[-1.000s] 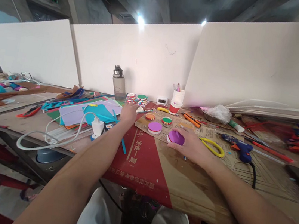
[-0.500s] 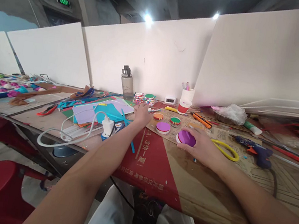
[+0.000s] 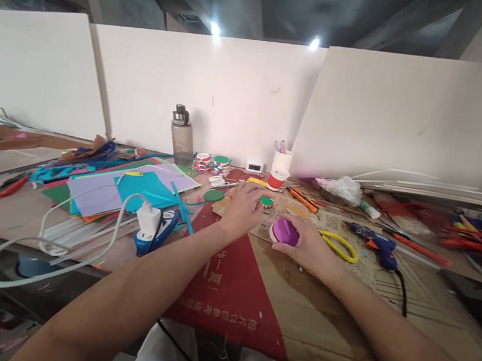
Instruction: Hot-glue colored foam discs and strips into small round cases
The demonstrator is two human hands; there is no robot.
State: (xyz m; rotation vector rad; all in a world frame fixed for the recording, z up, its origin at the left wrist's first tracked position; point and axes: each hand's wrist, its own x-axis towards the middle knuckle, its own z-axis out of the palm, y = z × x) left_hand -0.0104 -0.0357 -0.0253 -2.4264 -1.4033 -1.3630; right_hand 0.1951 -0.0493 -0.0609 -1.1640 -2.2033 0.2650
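My right hand (image 3: pixel 306 247) is closed around a round purple-topped disc (image 3: pixel 284 231) and holds it on the cardboard sheet (image 3: pixel 286 297). My left hand (image 3: pixel 243 208) reaches forward and lies over the spot just left of it, its fingers curled down onto something hidden beneath. A green-topped disc with a red rim (image 3: pixel 265 201) sits at its fingertips. A flat green circle (image 3: pixel 213 196) lies to the left of that hand.
Yellow scissors (image 3: pixel 341 246) and a blue glue gun (image 3: pixel 376 243) lie right of my right hand. Coloured foam sheets (image 3: pixel 130 184), a white charger (image 3: pixel 148 218) and its cable are at the left. A water bottle (image 3: pixel 183 135), stacked discs (image 3: pixel 212 164) and paper cups (image 3: pixel 279 171) stand by the white partition.
My left hand has drawn back from the far stack of discs and moved right, onto the small discs on the cardboard. My right hand stayed on the purple disc. The view shifted.
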